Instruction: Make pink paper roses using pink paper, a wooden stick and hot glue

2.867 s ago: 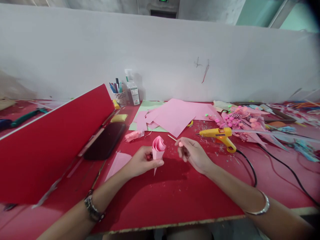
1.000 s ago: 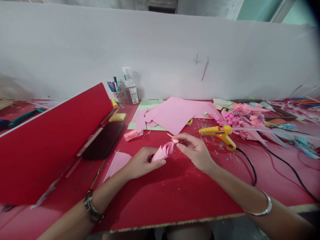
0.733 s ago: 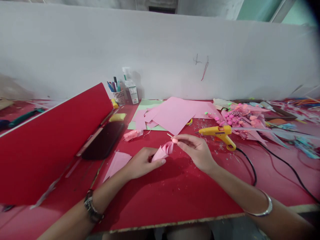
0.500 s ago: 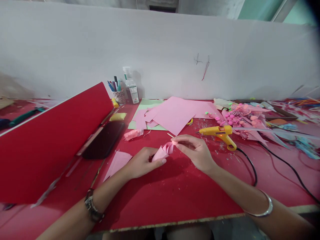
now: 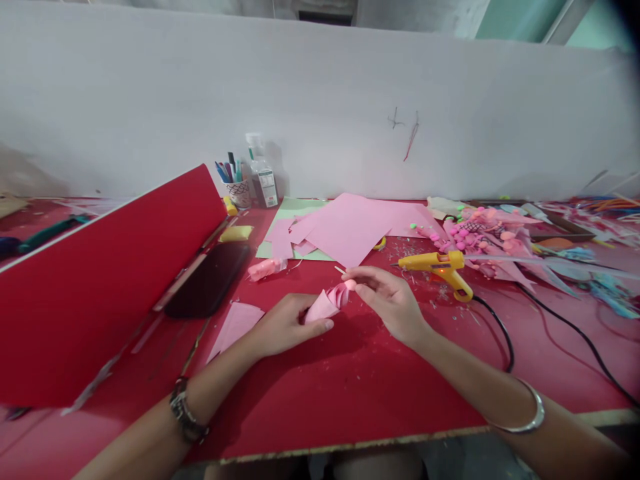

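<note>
My left hand [image 5: 293,327] is wrapped round a rolled pink paper cone [image 5: 323,308], whose open, layered end faces right. At that end, my right hand [image 5: 393,300] pinches a small peach-pink ball [image 5: 351,285] between thumb and fingertips. A thin pale stick [image 5: 340,270] juts out leftward from the right fingers; where its other end goes is hidden. The ball is at the cone's rim, and I cannot tell whether they touch. Right of my right hand, a yellow hot glue gun [image 5: 435,263] lies on the red table [image 5: 350,400].
Pink paper sheets [image 5: 350,227] lie behind my hands. A dark phone [image 5: 207,280], a wrapped pink clay lump [image 5: 267,269] and cut pink paper [image 5: 237,327] are on the left, beside a leaning red board [image 5: 110,287]. Finished-looking pink pieces [image 5: 480,237] and a black cord [image 5: 505,333] occupy the right.
My right fingers have shifted slightly, and more of the peach-pink ball shows between them. The left hand and the paper cone are almost unmoved.
</note>
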`<state>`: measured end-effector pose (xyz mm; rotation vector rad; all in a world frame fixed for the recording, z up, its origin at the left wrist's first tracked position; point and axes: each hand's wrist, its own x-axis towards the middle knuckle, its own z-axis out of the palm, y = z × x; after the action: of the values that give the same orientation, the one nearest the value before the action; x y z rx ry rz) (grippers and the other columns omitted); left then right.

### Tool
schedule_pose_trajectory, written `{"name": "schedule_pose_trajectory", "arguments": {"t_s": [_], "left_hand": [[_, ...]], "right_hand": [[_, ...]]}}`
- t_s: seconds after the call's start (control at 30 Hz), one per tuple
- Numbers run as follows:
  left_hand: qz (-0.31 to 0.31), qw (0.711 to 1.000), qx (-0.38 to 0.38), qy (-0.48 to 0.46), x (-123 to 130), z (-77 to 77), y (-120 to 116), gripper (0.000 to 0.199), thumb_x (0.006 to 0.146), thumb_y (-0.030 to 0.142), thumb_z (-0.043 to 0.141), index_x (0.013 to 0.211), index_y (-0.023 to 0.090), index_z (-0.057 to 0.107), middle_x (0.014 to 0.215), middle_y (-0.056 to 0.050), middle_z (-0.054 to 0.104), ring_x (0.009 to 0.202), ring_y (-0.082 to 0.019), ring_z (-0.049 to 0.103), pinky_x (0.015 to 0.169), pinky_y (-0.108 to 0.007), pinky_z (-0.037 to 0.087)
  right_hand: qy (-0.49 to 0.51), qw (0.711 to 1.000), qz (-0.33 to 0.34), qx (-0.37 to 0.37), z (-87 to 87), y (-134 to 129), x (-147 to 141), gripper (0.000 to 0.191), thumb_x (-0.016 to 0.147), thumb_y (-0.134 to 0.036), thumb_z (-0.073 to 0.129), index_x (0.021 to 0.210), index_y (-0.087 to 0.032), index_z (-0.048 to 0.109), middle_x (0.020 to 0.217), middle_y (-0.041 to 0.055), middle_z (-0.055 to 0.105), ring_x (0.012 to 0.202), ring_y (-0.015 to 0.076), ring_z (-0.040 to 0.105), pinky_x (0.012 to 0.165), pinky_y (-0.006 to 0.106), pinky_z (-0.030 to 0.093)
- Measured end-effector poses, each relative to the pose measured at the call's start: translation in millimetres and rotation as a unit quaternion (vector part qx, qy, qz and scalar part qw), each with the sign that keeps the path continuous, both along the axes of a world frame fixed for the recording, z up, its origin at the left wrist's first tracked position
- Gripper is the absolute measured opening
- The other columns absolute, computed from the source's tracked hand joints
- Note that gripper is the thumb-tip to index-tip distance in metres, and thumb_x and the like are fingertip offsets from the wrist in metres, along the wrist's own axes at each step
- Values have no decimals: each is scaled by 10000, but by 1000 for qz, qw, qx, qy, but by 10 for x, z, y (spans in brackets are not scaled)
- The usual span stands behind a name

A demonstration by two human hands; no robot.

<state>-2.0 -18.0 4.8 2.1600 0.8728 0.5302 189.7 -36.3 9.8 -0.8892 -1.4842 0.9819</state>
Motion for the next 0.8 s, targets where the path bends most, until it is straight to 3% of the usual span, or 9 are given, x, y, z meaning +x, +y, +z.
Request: {"name": "schedule_pose_trajectory", "arguments": {"t_s": [0.13, 0.27, 0.57, 0.8], "left_hand": [[3, 1000, 15, 8, 6, 13, -6, 251, 780, 367, 458, 737, 125, 510, 618, 37, 408, 557, -79, 324, 498, -193, 256], [5, 1000, 27, 2, 5, 2, -4, 253, 783, 367, 459, 783, 121, 520, 648, 26, 442, 571, -86, 342, 514, -198, 275], [16, 998, 51, 17, 2, -3, 3, 262, 760, 389, 493, 756, 128, 510, 660, 17, 466, 590, -100, 390, 532, -211, 309], [98, 992, 66, -31, -33, -9, 20, 215, 813, 210, 363, 1017, 179, 425, 959, -45, 484, 892, -162, 444, 815, -321, 367]], "right_hand": [[-40, 999, -11, 15, -17, 13, 12, 126, 745, -251, 553, 852, -235, 619, 883, 19, 623, 860, 145, 575, 760, 308, 479], [-21, 1000, -8, 2, -22, 19, 22, 168, 738, -256, 568, 901, -245, 608, 920, 13, 623, 874, 139, 570, 781, 301, 464], [-39, 999, -2, 2, 5, 20, 17, 129, 747, -266, 552, 847, -223, 621, 852, 17, 606, 822, 133, 565, 725, 272, 458], [-81, 995, -25, -54, -33, 64, 20, 130, 762, -245, 504, 827, -192, 604, 837, 18, 615, 809, 138, 565, 728, 263, 441]]}}
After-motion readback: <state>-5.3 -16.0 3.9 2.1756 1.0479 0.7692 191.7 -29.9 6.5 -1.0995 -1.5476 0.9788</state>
